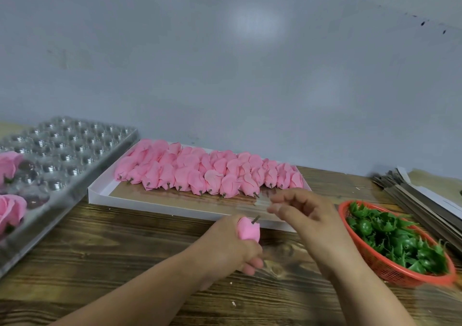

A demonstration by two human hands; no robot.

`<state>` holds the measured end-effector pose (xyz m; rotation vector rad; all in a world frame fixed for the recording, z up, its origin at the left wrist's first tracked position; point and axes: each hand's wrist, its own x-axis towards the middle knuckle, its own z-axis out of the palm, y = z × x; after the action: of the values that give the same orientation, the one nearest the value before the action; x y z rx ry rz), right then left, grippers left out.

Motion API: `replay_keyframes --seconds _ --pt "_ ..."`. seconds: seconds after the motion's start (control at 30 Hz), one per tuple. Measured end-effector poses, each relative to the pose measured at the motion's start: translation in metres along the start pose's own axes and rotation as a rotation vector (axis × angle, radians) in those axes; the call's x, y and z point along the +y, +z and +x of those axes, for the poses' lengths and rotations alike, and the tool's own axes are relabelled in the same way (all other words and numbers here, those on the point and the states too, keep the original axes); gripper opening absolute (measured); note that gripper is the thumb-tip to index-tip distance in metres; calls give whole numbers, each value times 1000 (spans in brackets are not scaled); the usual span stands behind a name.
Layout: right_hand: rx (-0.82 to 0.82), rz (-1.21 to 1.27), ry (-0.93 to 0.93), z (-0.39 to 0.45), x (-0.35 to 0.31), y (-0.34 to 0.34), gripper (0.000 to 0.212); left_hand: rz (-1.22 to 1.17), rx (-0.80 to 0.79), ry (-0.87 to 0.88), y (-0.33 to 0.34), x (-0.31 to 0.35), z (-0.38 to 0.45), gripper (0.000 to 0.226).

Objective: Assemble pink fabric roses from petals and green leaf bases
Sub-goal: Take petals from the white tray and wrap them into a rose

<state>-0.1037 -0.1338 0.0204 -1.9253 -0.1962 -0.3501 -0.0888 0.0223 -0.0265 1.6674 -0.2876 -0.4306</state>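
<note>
Left hand: a pink rose bud is held in it, stem end up.
Right hand: kept above the counter, fingers loosely bent, nothing held.
White tray: rows of pink buds are laid in it.
Red basket: filled with green leaf bases, on the right.
Clear tray: finished roses are seen in it, on the left.

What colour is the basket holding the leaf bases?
Red-orange mesh basket, filled with green leaf bases; shows in the head view, lower right.
</note>
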Motion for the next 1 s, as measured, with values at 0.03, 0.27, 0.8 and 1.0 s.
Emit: replay_keyframes --seconds 0.03,0.27,0.8,1.0 --pt "10 19 6 1 1 -3 12 -10 -20 -7 0 1 -1 17" --pt "-188 41 -39 -2 1 -6 21 34 -75 -17 0 2 -2 15" --pt "-665 -8 -79 -6 1 -8 36 -2 -370 -38 -10 5 -7 23" --pt "-541 -10 4 -9 1 5 18 -12 -337 -109 -8 2 -5 29"
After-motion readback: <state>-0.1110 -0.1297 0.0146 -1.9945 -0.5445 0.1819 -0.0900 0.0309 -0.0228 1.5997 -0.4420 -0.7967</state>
